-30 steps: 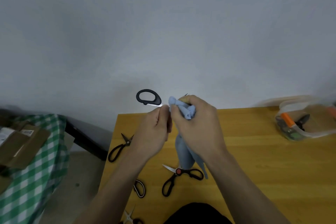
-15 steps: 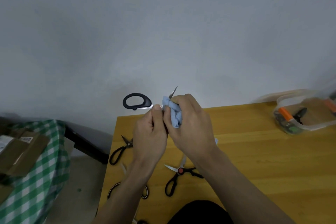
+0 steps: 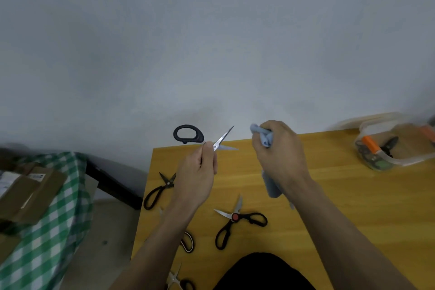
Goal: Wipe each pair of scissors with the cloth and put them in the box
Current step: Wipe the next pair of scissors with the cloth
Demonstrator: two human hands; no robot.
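1. While the left hand (image 3: pixel 196 178) pinches the black-handled steel scissors (image 3: pixel 222 140), blades parted toward 1 o'clock, the right hand (image 3: pixel 279 150) grips the crumpled blue cloth (image 3: pixel 263 136).
2. The clear plastic box (image 3: pixel 400 161) at 3 o'clock seemingly holds some pairs; at least four wait on the wooden table (image 3: pixel 353 195).

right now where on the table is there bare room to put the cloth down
Bare wood lies right of the right hand, between the red-pivot scissors and the clear box. The left side is crowded: black scissors and more pairs under the left hand.
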